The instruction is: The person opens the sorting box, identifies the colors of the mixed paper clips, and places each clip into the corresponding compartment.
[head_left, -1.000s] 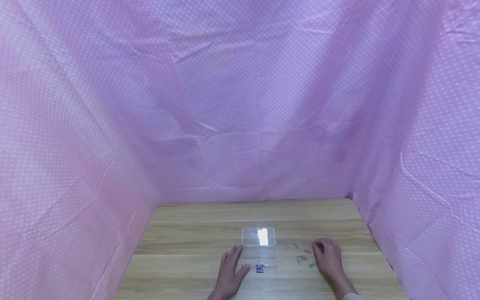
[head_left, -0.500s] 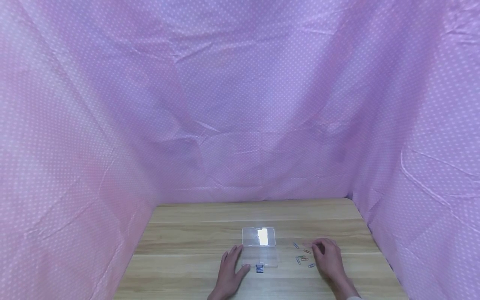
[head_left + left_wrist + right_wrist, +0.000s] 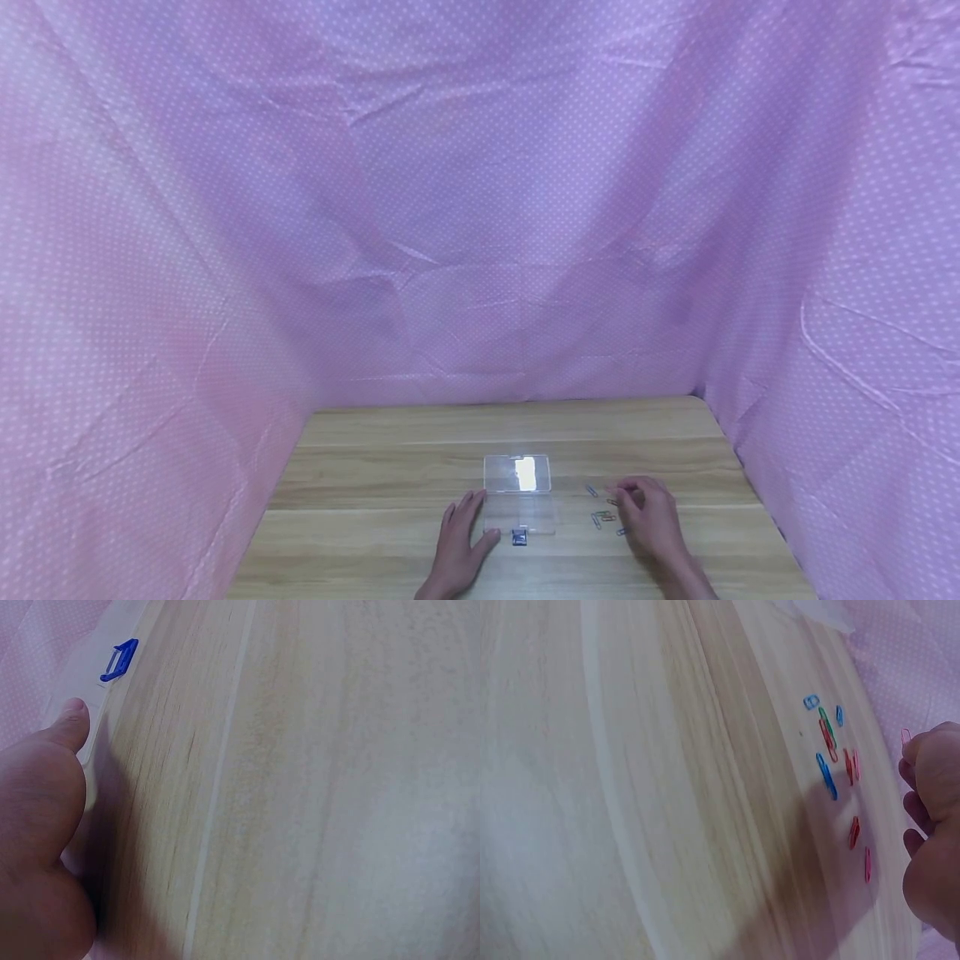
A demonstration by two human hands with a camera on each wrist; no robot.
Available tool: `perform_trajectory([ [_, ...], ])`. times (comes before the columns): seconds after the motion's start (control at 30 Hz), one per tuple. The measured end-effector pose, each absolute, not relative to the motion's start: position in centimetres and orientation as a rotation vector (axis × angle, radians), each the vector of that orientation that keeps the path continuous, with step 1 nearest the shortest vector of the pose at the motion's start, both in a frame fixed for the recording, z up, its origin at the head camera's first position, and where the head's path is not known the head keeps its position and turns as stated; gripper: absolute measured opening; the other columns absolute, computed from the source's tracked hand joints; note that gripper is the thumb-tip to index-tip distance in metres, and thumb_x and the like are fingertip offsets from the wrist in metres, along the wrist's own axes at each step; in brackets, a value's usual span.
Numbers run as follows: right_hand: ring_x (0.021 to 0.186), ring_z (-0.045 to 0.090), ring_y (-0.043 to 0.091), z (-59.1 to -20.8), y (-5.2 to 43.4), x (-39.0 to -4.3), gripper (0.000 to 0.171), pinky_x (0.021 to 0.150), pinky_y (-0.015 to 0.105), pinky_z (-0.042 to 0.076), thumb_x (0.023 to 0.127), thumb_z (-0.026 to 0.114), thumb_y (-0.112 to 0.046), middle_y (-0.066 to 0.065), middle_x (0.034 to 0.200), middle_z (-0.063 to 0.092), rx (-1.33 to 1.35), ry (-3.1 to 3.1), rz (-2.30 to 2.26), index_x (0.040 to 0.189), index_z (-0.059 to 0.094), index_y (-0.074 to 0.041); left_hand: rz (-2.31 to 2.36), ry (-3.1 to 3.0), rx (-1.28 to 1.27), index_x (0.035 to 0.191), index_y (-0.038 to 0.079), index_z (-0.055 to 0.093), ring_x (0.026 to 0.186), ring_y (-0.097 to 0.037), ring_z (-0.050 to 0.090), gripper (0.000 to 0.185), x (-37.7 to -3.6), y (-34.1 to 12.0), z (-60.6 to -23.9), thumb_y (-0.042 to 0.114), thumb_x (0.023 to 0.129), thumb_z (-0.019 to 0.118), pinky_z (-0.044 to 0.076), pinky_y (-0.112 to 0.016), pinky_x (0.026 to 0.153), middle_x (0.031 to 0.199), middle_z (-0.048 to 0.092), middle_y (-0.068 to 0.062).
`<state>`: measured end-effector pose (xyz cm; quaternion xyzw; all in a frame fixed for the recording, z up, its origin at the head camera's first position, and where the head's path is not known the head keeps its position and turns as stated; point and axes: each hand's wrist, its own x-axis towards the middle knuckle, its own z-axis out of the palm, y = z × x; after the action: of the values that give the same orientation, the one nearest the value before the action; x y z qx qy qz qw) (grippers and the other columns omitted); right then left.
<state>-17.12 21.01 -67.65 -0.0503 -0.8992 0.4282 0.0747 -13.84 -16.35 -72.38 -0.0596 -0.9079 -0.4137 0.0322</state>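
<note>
My left hand lies with straight fingers along the left side of a clear plastic box, its thumb and fingertips at the box's edge. The box's clear lid is laid open on the far side, and a blue latch sits at the near edge. My right hand pinches a pink paper clip between thumb and forefinger, above the table. Below and left of it in the head view lie loose paper clips, among them a blue one, a red one and a pink one.
The wooden table carries the box in the middle and the several scattered clips to its right. Pink dotted cloth hangs around its back and sides. Light glares off the lid.
My right hand has shifted slightly left over the paper clips and now partly covers the nearest one. The left hand and the box have stayed put.
</note>
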Motion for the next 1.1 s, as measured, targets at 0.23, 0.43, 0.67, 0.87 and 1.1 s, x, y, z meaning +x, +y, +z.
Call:
perform_trajectory([
  [0.23,0.122,0.070,0.026,-67.1,20.0,-16.9,0.011,0.111,0.044,0.059,0.104,0.080,-0.010,0.002,0.115,0.083,-0.067,-2.654,1.190,0.115,0.082,-0.011,-1.338,-2.818,-0.161,0.168,0.023,0.052,0.166,-0.050,0.041,0.073,-14.0,-16.4,-72.0,0.045,0.104,0.079,0.021,-0.076,0.140,0.173,0.055,-0.018],
  [0.43,0.113,0.070,0.021,-66.6,18.9,-16.7,0.011,0.102,0.033,0.062,0.101,0.081,-0.005,-0.005,0.107,0.083,0.010,-2.601,1.141,0.110,0.083,-0.011,-1.351,-2.845,-0.151,0.169,0.023,0.051,0.167,-0.051,0.039,0.074,-13.9,-16.4,-71.6,0.047,0.104,0.079,0.018,-0.078,0.141,0.175,0.053,-0.017],
  [0.67,0.102,0.073,0.023,-66.3,17.2,-16.6,0.016,0.094,0.036,0.063,0.092,0.088,0.001,-0.006,0.096,0.083,0.125,-2.477,1.061,0.100,0.083,-0.013,-1.359,-2.847,-0.169,0.170,0.019,0.050,0.168,-0.050,0.039,0.076,-13.8,-16.5,-71.6,0.044,0.104,0.080,0.016,-0.075,0.142,0.175,0.054,-0.017],
  [0.87,0.093,0.071,0.021,-66.6,15.9,-16.8,0.023,0.089,0.014,0.054,0.084,0.090,0.008,-0.004,0.091,0.081,0.271,-2.320,1.039,0.094,0.082,-0.011,-1.363,-2.822,-0.191,0.169,0.016,0.051,0.167,-0.049,0.040,0.075,-13.9,-16.5,-71.7,0.043,0.104,0.080,0.016,-0.073,0.141,0.173,0.056,-0.017],
  [1.1,0.093,0.071,0.015,-66.4,14.4,-16.7,0.026,0.087,0.029,0.064,0.083,0.091,0.007,-0.008,0.093,0.079,0.312,-2.348,1.046,0.095,0.082,-0.013,-1.371,-2.835,-0.187,0.169,0.019,0.051,0.167,-0.049,0.039,0.075,-13.8,-16.4,-71.6,0.043,0.104,0.080,0.015,-0.074,0.142,0.173,0.056,-0.016],
])
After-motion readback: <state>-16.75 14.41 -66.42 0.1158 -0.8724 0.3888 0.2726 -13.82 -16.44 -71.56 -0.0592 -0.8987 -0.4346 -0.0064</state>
